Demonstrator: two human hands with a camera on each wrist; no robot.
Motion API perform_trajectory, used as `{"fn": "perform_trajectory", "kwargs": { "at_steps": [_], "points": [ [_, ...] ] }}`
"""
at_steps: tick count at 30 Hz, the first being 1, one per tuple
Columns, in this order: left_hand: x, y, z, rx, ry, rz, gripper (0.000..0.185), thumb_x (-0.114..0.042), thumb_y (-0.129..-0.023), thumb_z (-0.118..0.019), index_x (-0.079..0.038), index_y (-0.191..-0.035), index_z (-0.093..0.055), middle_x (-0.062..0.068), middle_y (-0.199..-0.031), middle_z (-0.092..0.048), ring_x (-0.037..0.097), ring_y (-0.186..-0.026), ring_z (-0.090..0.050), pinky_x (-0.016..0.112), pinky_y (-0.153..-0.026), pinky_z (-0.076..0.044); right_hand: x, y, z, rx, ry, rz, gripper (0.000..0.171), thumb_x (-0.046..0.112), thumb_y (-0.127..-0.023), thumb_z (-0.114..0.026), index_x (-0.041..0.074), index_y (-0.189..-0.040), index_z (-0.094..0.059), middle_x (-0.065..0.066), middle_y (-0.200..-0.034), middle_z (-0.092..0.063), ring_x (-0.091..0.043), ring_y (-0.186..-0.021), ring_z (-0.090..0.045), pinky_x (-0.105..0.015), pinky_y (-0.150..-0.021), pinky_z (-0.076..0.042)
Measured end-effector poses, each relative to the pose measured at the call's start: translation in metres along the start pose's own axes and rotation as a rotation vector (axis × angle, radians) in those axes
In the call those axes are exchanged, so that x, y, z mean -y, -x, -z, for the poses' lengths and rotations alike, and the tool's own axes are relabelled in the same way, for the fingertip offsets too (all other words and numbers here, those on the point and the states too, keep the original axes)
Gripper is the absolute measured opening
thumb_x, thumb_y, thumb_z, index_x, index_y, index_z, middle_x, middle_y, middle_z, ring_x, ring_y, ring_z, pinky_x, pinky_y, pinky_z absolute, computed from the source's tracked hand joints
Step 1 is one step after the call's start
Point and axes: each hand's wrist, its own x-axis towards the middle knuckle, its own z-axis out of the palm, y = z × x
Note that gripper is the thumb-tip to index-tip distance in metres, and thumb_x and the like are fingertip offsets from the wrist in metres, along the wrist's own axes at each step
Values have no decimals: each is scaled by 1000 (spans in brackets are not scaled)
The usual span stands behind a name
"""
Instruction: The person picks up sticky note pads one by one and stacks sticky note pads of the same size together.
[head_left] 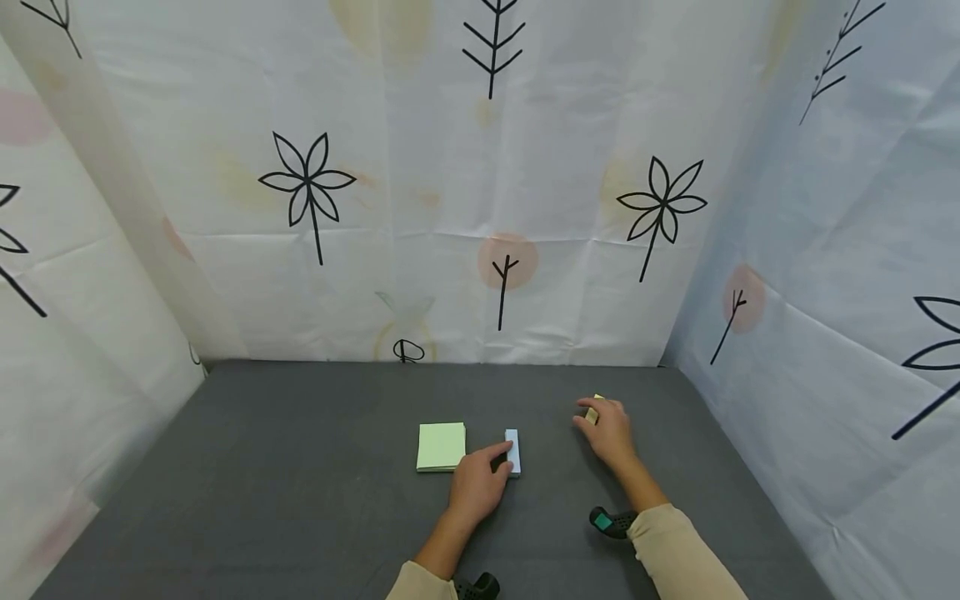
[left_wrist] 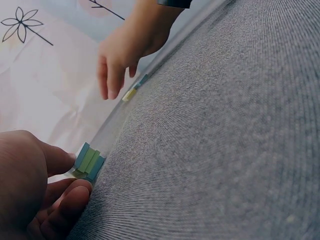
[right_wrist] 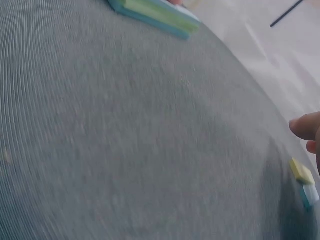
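My left hand has its thumb and index finger at a narrow stack of sticky notes, pale blue on top. In the left wrist view, this stack shows a green layer between blue ones, and the fingertips pinch it. Over on the right, my right hand hovers with thumb and fingers apart above a small yellow sticky-note pad. Touching or close beside that pad lies a small blue one, hidden by the hand in the head view. A gap separates the right thumb from the yellow pad.
A square light-green sticky-note pad lies just left of the narrow stack, beside the left hand. The grey cloth-covered table meets patterned white curtains at the back and sides. A dark camera mount sits at the right wrist.
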Motion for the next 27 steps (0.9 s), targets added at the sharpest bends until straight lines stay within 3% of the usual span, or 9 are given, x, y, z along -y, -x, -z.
{"fn": "perform_trajectory", "kwargs": {
  "at_steps": [10,18,27],
  "points": [
    [0,0,-1,7,5,17,30,-17,-89,-69,-14,-118,-72,9,-115,-69,30,-109,-63,49,-87,-50,-14,3,6,103,109,-51,52,18,-84,-76,-3,-129,-58,-27,-134,-53,-48,-132,-35,-67,-101,-27],
    [0,0,-1,5,-1,13,30,-17,-89,-69,-14,-118,-72,9,-115,-69,30,-108,-64,49,-86,-50,-8,6,9,222,77,-97,60,20,-88,-72,-2,-139,-49,-30,-140,-45,-49,-137,-26,-68,-105,-20],
    [1,-1,-1,16,0,19,30,-17,-89,-69,-15,-118,-72,9,-116,-69,30,-109,-63,49,-88,-50,6,13,5,262,83,-32,65,20,-88,-73,-2,-142,-45,-30,-141,-44,-50,-137,-26,-68,-106,-18]
  ]
}}
